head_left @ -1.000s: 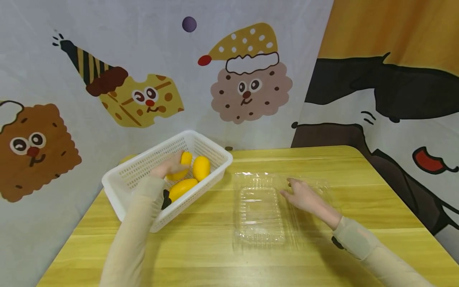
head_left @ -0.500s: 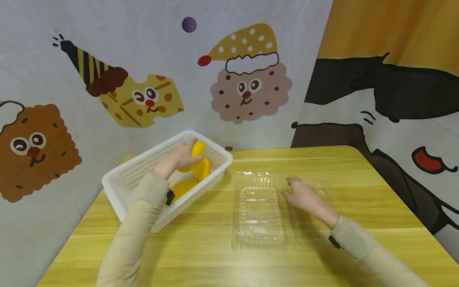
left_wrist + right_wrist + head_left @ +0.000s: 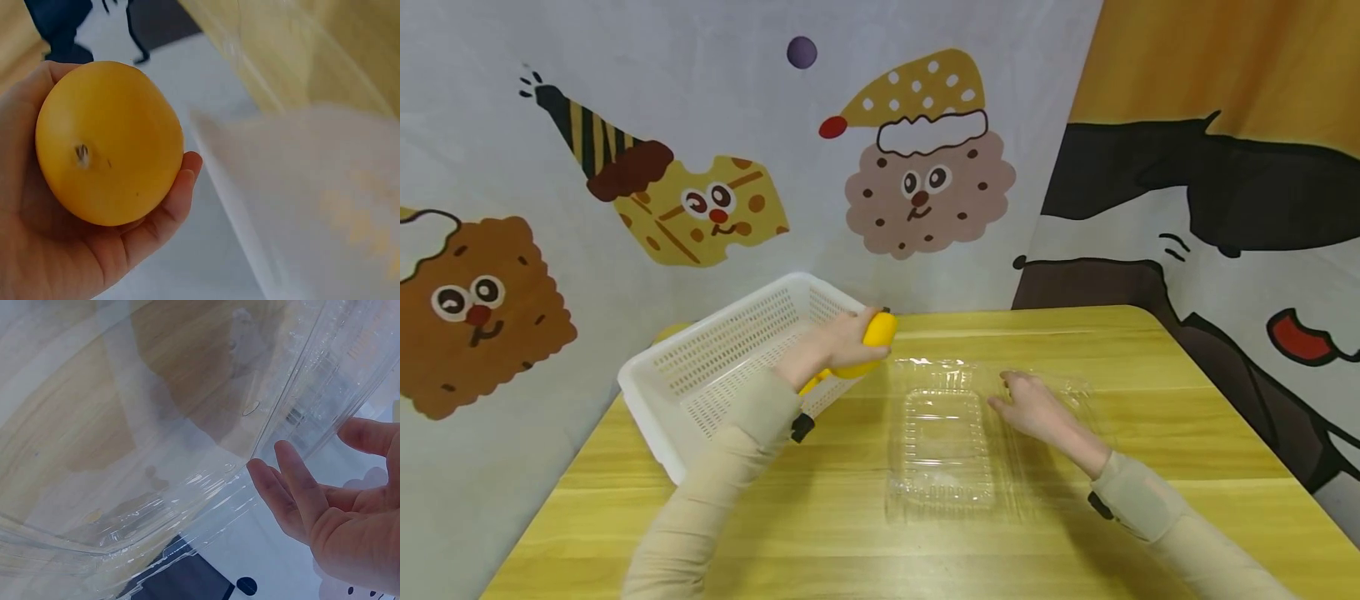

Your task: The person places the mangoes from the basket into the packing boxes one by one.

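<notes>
A yellow mango (image 3: 880,330) sits in my left hand (image 3: 844,337), whose fingers curl round it over the right end of the white basket (image 3: 647,392). The left wrist view shows the mango's (image 3: 109,144) smooth skin and stem scar. Part of another yellow fruit (image 3: 815,382) shows beneath the hand; my arm covers much of that side. A clear plastic clamshell box (image 3: 947,446) lies unfolded on the table. My right hand (image 3: 1037,410) is at its middle, fingers loosely spread. In the right wrist view, the right fingertips (image 3: 285,453) appear to touch the box's edge.
The wooden table (image 3: 820,533) ends at a cloth backdrop (image 3: 820,208) printed with cartoon figures. The basket stands at the table's left rear, angled, with the box to its right.
My left hand has lifted the mango from the basket floor and carried it right, to the basket's right rim. The right hand has stayed by the box. The view has shifted slightly.
</notes>
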`<state>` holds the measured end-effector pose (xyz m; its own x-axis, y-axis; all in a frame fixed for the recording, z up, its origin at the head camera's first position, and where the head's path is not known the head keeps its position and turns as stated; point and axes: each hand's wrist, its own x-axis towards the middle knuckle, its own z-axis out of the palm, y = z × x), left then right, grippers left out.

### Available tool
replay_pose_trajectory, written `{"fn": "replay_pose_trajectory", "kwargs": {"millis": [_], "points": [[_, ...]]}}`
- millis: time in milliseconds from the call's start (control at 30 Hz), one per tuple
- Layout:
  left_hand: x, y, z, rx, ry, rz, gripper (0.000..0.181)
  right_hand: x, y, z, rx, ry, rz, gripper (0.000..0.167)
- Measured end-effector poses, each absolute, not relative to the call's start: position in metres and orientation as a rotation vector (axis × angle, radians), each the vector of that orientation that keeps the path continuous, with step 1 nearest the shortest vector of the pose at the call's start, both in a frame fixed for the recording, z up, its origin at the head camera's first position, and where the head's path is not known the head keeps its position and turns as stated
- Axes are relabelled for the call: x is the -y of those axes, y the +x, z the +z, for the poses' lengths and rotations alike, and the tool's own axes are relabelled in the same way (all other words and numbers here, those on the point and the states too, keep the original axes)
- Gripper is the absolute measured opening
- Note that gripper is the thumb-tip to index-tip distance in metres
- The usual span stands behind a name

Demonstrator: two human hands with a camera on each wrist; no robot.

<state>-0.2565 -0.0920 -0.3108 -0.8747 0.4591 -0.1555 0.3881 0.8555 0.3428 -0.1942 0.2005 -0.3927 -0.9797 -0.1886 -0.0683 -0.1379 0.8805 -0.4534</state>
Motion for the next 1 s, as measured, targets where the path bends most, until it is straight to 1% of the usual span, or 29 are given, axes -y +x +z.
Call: {"fn": "replay_pose_trajectory", "kwargs": {"millis": [100,333,500,633,733,833,1000], "points": [[0.071,-0.252,-0.318,-2.773,0.701,0.482,0.078,-0.200,-0.195,-0.393,-2.938,-0.258,-0.695,0.057],[0.024,-0.243,-0.340,-2.755,0.725,0.408,0.079,-0.199,-0.196,-0.393,-2.944,-0.251,-0.679,0.058],[-0.001,-0.235,-0.357,-2.712,0.746,0.370,0.072,-0.198,-0.196,-0.394,-2.952,-0.252,-0.668,0.057],[-0.012,-0.231,-0.371,-2.687,0.748,0.337,0.068,-0.198,-0.195,-0.395,-2.946,-0.263,-0.673,0.056],[-0.017,-0.228,-0.379,-2.679,0.733,0.280,0.076,-0.198,-0.195,-0.396,-2.949,-0.276,-0.674,0.057],[-0.020,-0.227,-0.386,-2.650,0.696,0.304,0.080,-0.198,-0.196,-0.397,-2.952,-0.279,-0.675,0.056],[-0.023,-0.227,-0.391,-2.622,0.656,0.343,0.077,-0.198,-0.197,-0.396,-2.945,-0.268,-0.667,0.056]]}}
